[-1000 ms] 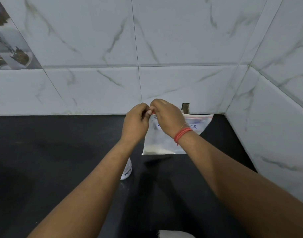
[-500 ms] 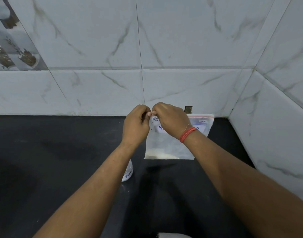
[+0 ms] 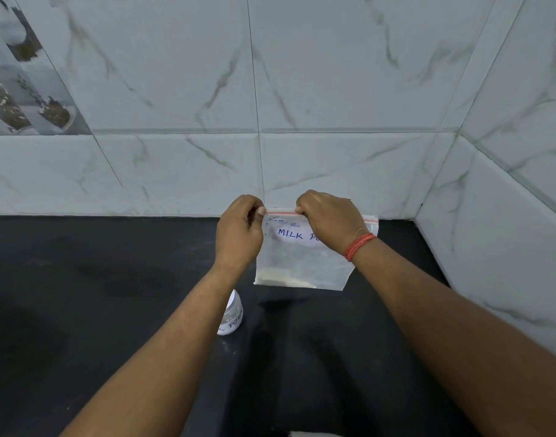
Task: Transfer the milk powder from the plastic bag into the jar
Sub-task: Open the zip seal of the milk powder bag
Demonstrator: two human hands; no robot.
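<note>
- A black counter (image 3: 81,310) runs into a corner of white, grey-veined tiles (image 3: 175,89); a patterned tile (image 3: 21,86) shows at the far left.
- The left hand (image 3: 239,233) has its fingers curled, thumb and fingertips pinching the top left corner of the bag (image 3: 302,263) at the red zip strip (image 3: 280,212).
- The right hand (image 3: 330,220) is curled the same way, pinching the strip a little to the right, so a short stretch of strip lies bare between the two hands.
- Whether the zip is parted between the hands cannot be told.
- The bag hangs upright from these two pinches, clear of the counter, in front of the back wall and right of centre.
- It is clear plastic with a white label reading "MILK" in blue ink; the rest of the writing is hidden behind the right hand.
- A thin band of powder (image 3: 283,280) lies along the bag's bottom edge, thicker toward the left.
- The right end of the strip pokes out past the right wrist.
- A red thread band (image 3: 360,246) circles that wrist.
- The jar (image 3: 234,313) stands on the counter below and left of the bag, mostly hidden by the left forearm; part of a label reading "POW" shows.
- Jar and bag are apart.
- A pale thing (image 3: 305,434) sits at the bottom edge, cut off, too little to name.
</note>
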